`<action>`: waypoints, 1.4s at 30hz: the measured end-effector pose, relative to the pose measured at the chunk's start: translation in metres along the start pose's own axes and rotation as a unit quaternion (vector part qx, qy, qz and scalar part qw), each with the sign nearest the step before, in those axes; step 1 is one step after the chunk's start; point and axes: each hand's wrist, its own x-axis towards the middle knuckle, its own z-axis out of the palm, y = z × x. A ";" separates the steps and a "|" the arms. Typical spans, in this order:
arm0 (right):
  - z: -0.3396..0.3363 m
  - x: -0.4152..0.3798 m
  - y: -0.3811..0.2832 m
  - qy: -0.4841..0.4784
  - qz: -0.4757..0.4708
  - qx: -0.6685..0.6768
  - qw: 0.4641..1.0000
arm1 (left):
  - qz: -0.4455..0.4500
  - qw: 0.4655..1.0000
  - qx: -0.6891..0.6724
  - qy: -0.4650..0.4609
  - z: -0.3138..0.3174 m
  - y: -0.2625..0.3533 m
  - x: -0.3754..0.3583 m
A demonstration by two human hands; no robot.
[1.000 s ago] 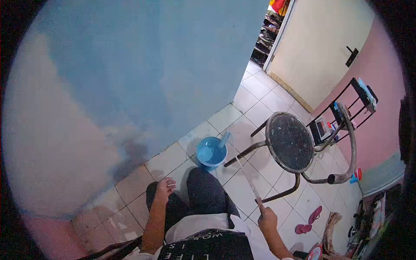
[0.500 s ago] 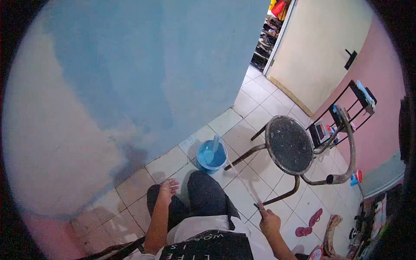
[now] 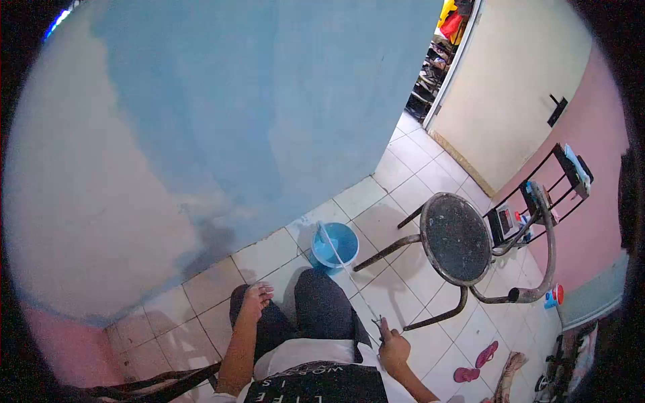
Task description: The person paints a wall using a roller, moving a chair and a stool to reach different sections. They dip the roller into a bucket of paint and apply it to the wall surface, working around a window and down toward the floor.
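Observation:
My right hand (image 3: pixel 394 348) is closed around the grip end of a paint roller (image 3: pixel 351 277) with a long, thin pale shaft. Its roller head leans at the left rim of a blue bucket (image 3: pixel 353 252), which holds light blue paint (image 3: pixel 325 251) and stands on the floor by the wall. My left hand (image 3: pixel 258 297) rests over my left knee, fingers loosely apart with nothing in them. In front of me rises a wall (image 3: pixel 201 87), partly covered in blue with a paler area at left.
A round-seated metal chair (image 3: pixel 458 238) stands right of the bucket, its legs near the roller shaft. Behind it are a black rack (image 3: pixel 571 168) and a cream door (image 3: pixel 510 87). Pink slippers (image 3: pixel 466 374) lie on the tiled floor (image 3: pixel 430 366) at lower right.
The roller head has shifted left in the bucket, and its shaft now crosses over the rim. My right hand has moved left and slightly down. The left hand stays on the knee.

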 end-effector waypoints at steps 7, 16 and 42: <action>0.001 -0.002 -0.008 0.019 -0.003 0.022 1.000 | -0.024 0.999 0.025 0.001 0.006 0.004 0.000; -0.009 -0.003 -0.014 0.082 -0.033 0.083 0.993 | -0.010 1.000 0.012 -0.004 0.018 0.004 0.004; 0.136 -0.042 0.105 -0.104 0.045 0.374 0.920 | 0.088 0.995 0.010 0.039 0.021 0.106 -0.009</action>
